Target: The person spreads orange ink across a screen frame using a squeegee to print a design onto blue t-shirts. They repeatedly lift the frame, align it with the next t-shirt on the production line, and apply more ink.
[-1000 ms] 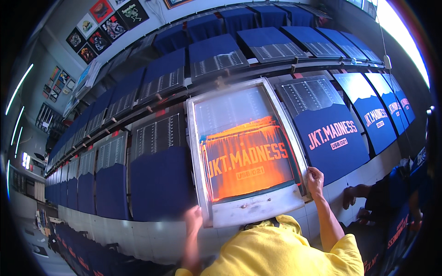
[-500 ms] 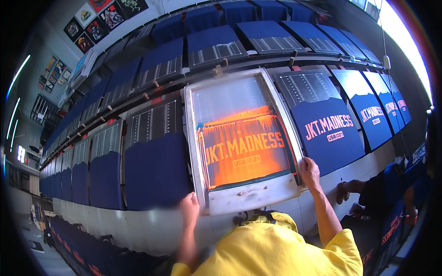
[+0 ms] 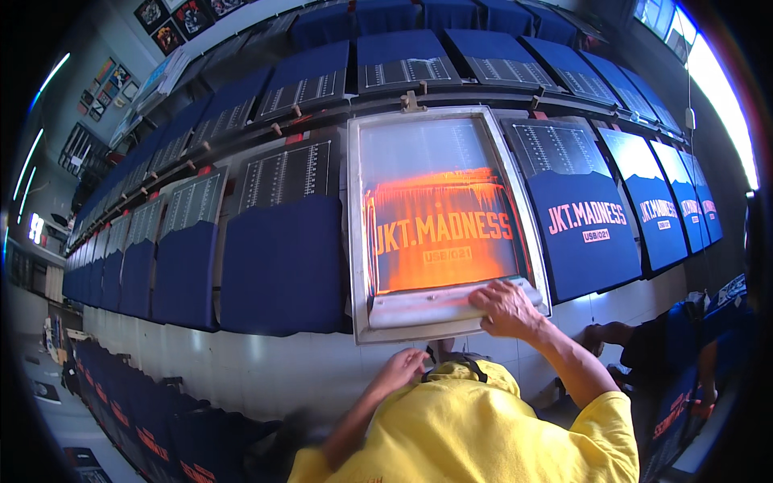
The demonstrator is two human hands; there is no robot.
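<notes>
A silkscreen frame [image 3: 531, 241] with a pale metal rim lies over a board in front of me. Bright orange ink [image 3: 451, 183] spreads across its mesh, and orange lettering shows through. Along the near end of the mesh rests a long, pale squeegee [image 3: 415, 309]. My right hand [image 3: 509, 309] is closed over the squeegee's right part, knuckles up. Below the frame's near edge, apart from it, my left hand [image 3: 404, 368] is held close to my body. Its fingers are loosely bent, and I see nothing in them.
Boards with navy shirts stand in long rows: a plain shirt [image 3: 278, 270] to the left, a printed shirt [image 3: 584, 225] to the right. A rail [image 3: 322, 115] with pegs runs behind the frame. Another person's arm [image 3: 708, 374] shows at the lower right.
Both hands have let go of the frame's sides. My right hand has moved onto the squeegee; my left has drawn back toward my body. The frame now sits squarer to the board.
</notes>
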